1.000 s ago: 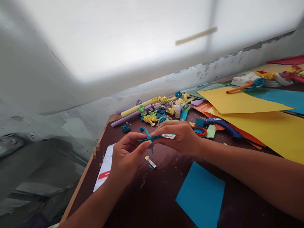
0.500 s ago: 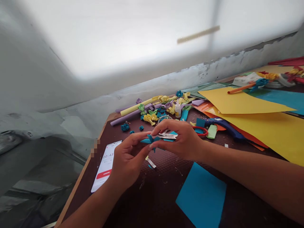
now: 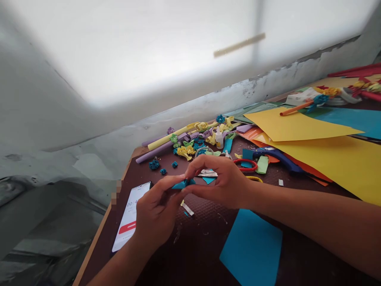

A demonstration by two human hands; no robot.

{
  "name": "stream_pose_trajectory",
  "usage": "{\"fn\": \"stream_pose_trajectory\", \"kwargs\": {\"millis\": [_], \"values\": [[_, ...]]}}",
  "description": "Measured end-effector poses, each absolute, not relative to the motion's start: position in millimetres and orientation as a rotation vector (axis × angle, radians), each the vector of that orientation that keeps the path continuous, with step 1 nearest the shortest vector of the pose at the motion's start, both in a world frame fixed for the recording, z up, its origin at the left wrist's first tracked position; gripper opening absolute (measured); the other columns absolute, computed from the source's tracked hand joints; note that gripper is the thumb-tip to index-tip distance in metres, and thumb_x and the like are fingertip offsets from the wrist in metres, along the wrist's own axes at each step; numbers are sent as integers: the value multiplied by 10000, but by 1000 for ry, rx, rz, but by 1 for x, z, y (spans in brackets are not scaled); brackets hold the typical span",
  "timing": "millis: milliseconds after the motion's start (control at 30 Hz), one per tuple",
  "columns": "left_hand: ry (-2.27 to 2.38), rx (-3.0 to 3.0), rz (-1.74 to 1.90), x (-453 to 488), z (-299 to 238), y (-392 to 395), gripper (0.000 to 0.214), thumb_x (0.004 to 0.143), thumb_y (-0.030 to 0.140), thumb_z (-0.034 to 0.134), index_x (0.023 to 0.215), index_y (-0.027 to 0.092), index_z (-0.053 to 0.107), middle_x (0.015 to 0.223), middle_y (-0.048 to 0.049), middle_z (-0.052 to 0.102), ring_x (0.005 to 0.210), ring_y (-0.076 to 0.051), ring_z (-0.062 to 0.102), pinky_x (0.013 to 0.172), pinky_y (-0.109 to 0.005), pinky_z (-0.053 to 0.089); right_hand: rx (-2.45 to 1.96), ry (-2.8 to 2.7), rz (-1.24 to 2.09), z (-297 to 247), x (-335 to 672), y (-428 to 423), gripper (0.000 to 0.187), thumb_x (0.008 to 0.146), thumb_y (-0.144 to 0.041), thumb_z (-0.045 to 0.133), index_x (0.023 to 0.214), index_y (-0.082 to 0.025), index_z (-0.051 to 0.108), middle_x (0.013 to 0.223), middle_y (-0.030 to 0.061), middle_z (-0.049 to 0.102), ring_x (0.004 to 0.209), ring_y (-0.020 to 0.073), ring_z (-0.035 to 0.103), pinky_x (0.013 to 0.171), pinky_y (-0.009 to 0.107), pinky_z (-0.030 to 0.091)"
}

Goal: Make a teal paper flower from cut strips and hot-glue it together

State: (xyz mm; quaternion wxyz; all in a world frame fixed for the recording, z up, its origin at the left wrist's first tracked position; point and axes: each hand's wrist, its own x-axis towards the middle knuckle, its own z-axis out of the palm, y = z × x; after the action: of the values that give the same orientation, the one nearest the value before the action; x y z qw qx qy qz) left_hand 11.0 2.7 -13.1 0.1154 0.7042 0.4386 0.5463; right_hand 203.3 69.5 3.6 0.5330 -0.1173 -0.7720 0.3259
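A small folded piece of blue paper point(image 3: 180, 185) is pinched between both hands above the table. My left hand point(image 3: 157, 210) grips its left side with thumb and fingers. From the other side, my right hand point(image 3: 222, 180) presses thumb and forefinger on its right end, and the fingertips partly cover it. Below the hands lie tiny white and blue paper scraps point(image 3: 187, 207). A larger blue paper sheet point(image 3: 253, 246) lies flat under my right forearm. Behind my right hand are red-handled scissors point(image 3: 248, 166), partly hidden.
A phone point(image 3: 128, 226) showing a timer lies by the left table edge. Paper flowers point(image 3: 184, 151), rolled purple and yellow tubes point(image 3: 163, 151) and a small glue bottle point(image 3: 219, 140) sit behind. At right are a blue glue gun point(image 3: 279, 157) and yellow sheets point(image 3: 336, 163).
The blue paper's upright points have been pressed down, so it looks flatter between my fingers. Both hands have come slightly closer together, and the view has shifted a little.
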Motion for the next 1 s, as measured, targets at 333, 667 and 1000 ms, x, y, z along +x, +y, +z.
{"fn": "stream_pose_trajectory", "kwargs": {"millis": [333,667,1000], "values": [[1163,2298,1682,11,-11,-4,424,872,21,704,1185,308,707,1144,17,779,969,-141,753,839,-222,612,-71,-1853,618,8,206,66,201,848,-214,818,988,-187,675,916,42,716,856,157,680,804,292,556],[1054,2405,1667,11,-9,-1,484,841,-44,704,1229,245,691,1175,-6,766,1026,-125,720,915,-204,576,-48,-1948,505,8,209,68,121,866,-159,742,909,-184,631,948,61,642,872,159,628,776,293,536],[1215,2323,1655,15,-12,1,473,857,-2,707,1243,271,690,1178,-7,754,1058,-148,704,950,-261,560,-379,-1861,454,9,202,59,127,811,-104,690,876,-185,616,864,4,670,829,135,639,754,258,501]]}}
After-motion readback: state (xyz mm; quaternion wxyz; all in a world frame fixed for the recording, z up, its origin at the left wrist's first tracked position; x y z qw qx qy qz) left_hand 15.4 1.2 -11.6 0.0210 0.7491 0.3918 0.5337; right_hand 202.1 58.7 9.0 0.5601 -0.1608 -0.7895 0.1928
